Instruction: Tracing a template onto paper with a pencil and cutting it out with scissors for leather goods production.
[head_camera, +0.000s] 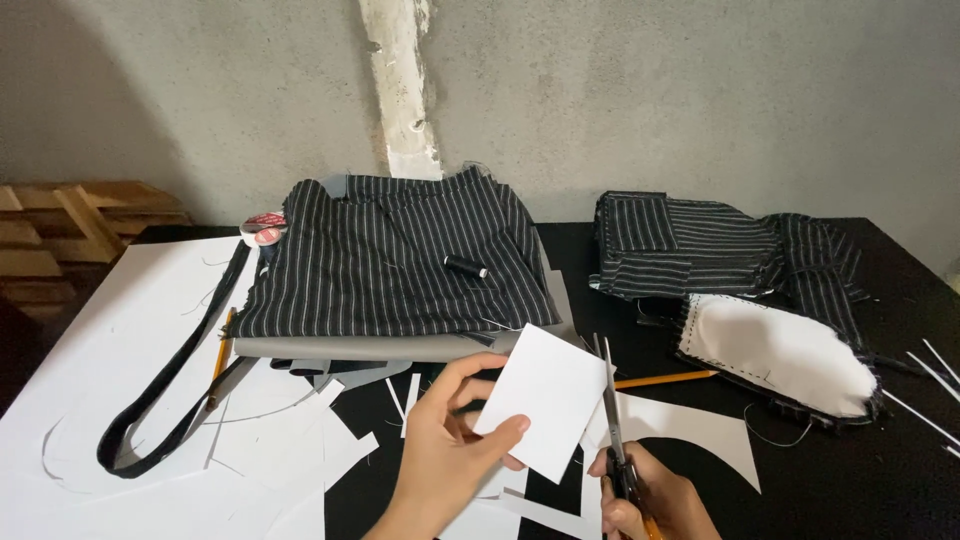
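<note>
— White card (545, 398) first: where is it?

— Head view, low in the middle, held above the black table (880, 480). It is a rectangular white piece, tilted, its long edge running down toward the right. The left hand (440, 455) has it: thumb pressed on the near lower corner, fingers curled behind the left edge, so the hand is mostly closed around the card.

— And the other hand?

— The right hand (655, 500) sits at the bottom edge, closed through the handles of a pair of scissors (612, 420). The blades point up and away, lying right along the card's right edge. Whether the blades are parted I cannot tell; they look nearly together.

— What lies about?

— Behind the card, a folded stack of black pinstriped fabric (385, 260) with a black thread spool (465, 266) on top. Just left of that stack is a roll of tape (262, 229). A dark strap (170, 380) loops over large white paper sheets (110, 340) on the left, beside a pencil (221, 355). To the right, a second pencil (665, 379) lies near the scissors, then a white padded piece (775, 352) edged in stripes, and more striped fabric pieces (690, 245) beyond.
</note>
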